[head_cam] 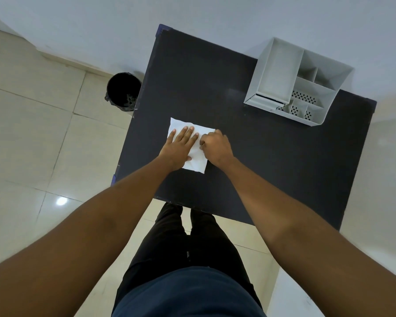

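1 napkin (pixel 197 159), left hand (pixel 180 147), right hand (pixel 215 146) pinching

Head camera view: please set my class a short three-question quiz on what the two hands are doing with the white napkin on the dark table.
1. True or false: the left hand lies flat on the napkin with its fingers straight.
2. Pick one. Where does the right hand, fingers curled, meet the napkin?
A. at its right edge
B. at its left edge
C. nowhere; it hangs off the table
3. Fill the gap: the grey organiser stands at the table's far ____ corner.

Key: 1 true; 2 A; 3 right.
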